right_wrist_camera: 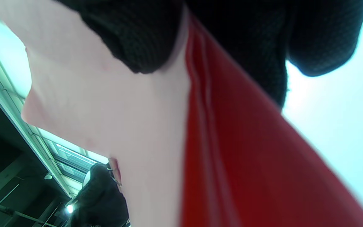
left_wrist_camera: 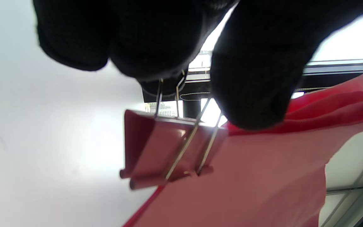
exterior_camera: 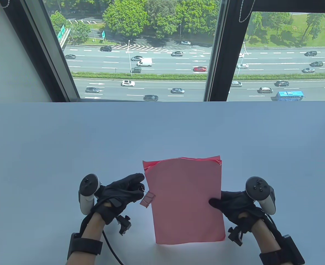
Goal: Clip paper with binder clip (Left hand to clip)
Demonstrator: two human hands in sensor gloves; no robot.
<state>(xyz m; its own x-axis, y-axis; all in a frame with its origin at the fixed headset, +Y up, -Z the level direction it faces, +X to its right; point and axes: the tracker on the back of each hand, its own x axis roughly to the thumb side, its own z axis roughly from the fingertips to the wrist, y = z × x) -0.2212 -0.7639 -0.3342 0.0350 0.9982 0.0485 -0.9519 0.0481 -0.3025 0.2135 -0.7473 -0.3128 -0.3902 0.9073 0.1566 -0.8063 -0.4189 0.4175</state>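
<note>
One white table point(exterior_camera: 68, 143), spanning the lower half of the table view, below a window point(exterior_camera: 140, 49). Pink paper point(exterior_camera: 186, 200) in a small stack, raised off the table at centre, far edge bowed, sheets fanned at the far corners. Right hand point(exterior_camera: 235, 207) closed on the paper's right edge: thumb on the upper face, fingers point(right_wrist_camera: 323, 37) underneath. Left hand point(exterior_camera: 121, 191) just beside the paper's left edge, fingers point(left_wrist_camera: 257, 78) and thumb pinched on the wire handles. Pink clip point(exterior_camera: 147, 199) at mid-height of the left edge, mouth toward the paper and overlapping the edge; grip on the sheets cannot be told from these views.
</note>
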